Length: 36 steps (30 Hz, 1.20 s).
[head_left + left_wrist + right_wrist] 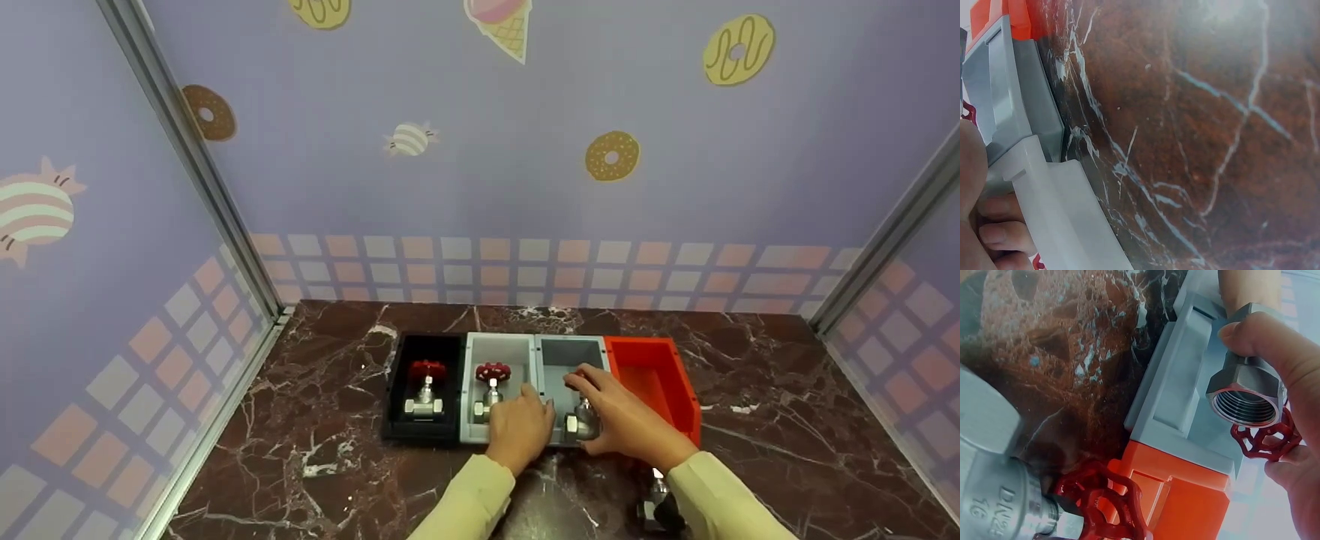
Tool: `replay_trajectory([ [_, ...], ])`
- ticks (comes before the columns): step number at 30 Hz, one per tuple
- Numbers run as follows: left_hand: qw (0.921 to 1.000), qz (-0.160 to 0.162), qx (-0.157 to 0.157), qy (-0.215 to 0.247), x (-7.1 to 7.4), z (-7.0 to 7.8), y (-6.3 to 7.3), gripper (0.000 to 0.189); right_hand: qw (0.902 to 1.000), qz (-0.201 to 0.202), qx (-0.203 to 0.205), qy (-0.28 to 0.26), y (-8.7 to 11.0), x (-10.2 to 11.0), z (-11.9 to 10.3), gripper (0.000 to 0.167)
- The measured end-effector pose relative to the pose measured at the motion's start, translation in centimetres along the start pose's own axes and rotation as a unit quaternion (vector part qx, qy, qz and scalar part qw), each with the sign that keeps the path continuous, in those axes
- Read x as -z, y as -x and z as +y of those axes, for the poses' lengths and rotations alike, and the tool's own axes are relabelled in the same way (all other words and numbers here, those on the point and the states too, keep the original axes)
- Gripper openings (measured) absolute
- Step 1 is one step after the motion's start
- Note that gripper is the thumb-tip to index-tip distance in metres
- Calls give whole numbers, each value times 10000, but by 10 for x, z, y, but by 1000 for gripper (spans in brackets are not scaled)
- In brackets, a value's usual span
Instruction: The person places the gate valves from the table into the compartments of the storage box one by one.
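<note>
My right hand (626,424) holds a metal valve (1244,391) with a red handwheel (1269,439) at the grey bin (574,349). Its thumb lies on the steel body while other fingers touch the handwheel. My left hand (521,427) is at the wall between the white bin (478,352) and the grey one, fingers curled on the white side and thumb on the grey side. Part of that grip is hidden behind the white bin's wall in the left wrist view. Close by the left hand, a second valve (491,390) stands in the white bin.
Leftmost is a black bin (397,420) with a valve (425,397) inside. An orange-red bin (686,390) adjoins the grey one. On the marble-patterned table (322,450), another valve (656,499) lies beside my right sleeve. Patterned panels (487,180) enclose the back and sides.
</note>
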<state>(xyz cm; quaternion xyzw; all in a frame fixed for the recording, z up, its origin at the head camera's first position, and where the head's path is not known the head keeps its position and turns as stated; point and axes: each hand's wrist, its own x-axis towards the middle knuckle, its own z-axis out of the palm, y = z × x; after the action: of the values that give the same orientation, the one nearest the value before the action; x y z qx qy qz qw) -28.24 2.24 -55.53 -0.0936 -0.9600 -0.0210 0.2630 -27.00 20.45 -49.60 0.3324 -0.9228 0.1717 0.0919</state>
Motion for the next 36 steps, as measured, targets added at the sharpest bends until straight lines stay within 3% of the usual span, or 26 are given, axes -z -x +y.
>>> replay_trajectory([
  [16, 9992, -375, 96, 112, 2, 1, 0, 39, 9998, 20, -30, 177, -11, -7, 12, 89],
  [26, 9999, -132, -1, -25, 2, 1, 1, 37, 9997, -113, -186, 142, -16, -12, 16, 89],
  [36, 9996, -230, 74, 135, 3, 1, 0, 35, 9988, -269, -405, 78, -22, -11, 16, 90],
])
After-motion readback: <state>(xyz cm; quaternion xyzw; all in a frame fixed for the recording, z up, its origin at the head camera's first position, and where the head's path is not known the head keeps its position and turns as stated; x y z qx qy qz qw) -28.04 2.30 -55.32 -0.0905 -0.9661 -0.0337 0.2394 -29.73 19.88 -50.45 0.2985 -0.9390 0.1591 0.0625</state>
